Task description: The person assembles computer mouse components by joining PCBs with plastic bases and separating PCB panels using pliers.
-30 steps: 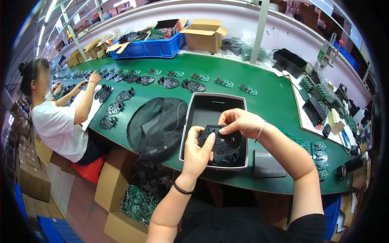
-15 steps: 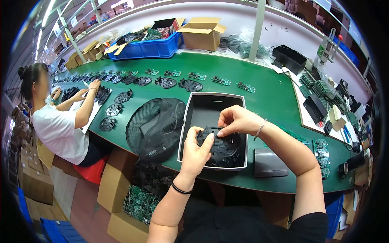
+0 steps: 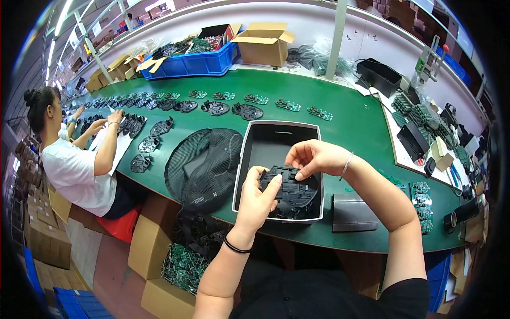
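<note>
My left hand point(image 3: 255, 201) grips a black moulded plastic shell point(image 3: 291, 187) by its left side, thumb on top. The shell has a rounded outline and ribbed inner details, and it is held over a white-rimmed box point(image 3: 238, 183) with a dark inside. At the shell's upper edge is my right hand point(image 3: 321, 158), its thumb and fingers drawn together in a pinch. Whatever lies between those fingertips is too small or hidden to make out. More black parts seem to lie below the shell in the box.
A black mesh bag point(image 3: 210, 170) lies left of the box, a dark flat case point(image 3: 353, 212) right of it. Green circuit boards point(image 3: 287, 105) and black shells point(image 3: 247, 111) line the table. A co-worker point(image 3: 77, 159) sits at left. A blue crate point(image 3: 191, 63) stands behind.
My right hand has shifted slightly right along the shell's upper edge, showing more of its surface. My left hand keeps its grip. The co-worker's hands have moved left.
</note>
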Demonstrator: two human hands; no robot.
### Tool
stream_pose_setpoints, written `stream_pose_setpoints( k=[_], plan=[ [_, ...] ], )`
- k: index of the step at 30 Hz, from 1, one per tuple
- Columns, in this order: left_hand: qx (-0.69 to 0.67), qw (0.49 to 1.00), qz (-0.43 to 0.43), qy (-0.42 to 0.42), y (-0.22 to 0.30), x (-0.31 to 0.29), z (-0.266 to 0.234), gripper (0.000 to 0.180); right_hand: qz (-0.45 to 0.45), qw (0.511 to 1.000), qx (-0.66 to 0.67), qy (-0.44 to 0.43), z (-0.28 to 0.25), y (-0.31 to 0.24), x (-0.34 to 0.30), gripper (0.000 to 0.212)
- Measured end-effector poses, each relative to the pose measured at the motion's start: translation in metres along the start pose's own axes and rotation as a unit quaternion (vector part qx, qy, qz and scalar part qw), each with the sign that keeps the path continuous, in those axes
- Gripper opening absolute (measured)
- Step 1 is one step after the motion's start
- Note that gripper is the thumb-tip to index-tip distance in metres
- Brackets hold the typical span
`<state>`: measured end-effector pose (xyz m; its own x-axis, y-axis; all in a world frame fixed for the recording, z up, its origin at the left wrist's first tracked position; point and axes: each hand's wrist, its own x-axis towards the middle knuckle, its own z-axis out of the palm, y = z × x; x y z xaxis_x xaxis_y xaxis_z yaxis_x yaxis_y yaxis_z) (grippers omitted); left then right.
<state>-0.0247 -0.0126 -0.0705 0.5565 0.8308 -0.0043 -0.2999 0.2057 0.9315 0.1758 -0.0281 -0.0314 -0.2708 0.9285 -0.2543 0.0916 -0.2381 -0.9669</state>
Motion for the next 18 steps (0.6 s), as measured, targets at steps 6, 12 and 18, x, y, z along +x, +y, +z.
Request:
stream_pose_setpoints(
  k=[6, 12, 18],
  plan=[
    [-0.019, 1.000, -0.006, 0.002, -0.002, 0.000, 0.001, 0.021, -0.097, 0.978, -0.179, 0.054, 0.003, -0.018, -0.017, 0.014],
    [-0.004, 1.000, -0.004, 0.011, -0.004, 0.001, 0.001, 0.015, -0.271, 0.821, -0.487, 0.121, 0.030, -0.013, -0.016, 0.009],
    [0.006, 1.000, 0.016, 0.015, -0.005, 0.002, 0.003, 0.016, -0.093, 0.979, -0.097, 0.150, 0.016, -0.026, -0.023, 0.011]
  ],
)
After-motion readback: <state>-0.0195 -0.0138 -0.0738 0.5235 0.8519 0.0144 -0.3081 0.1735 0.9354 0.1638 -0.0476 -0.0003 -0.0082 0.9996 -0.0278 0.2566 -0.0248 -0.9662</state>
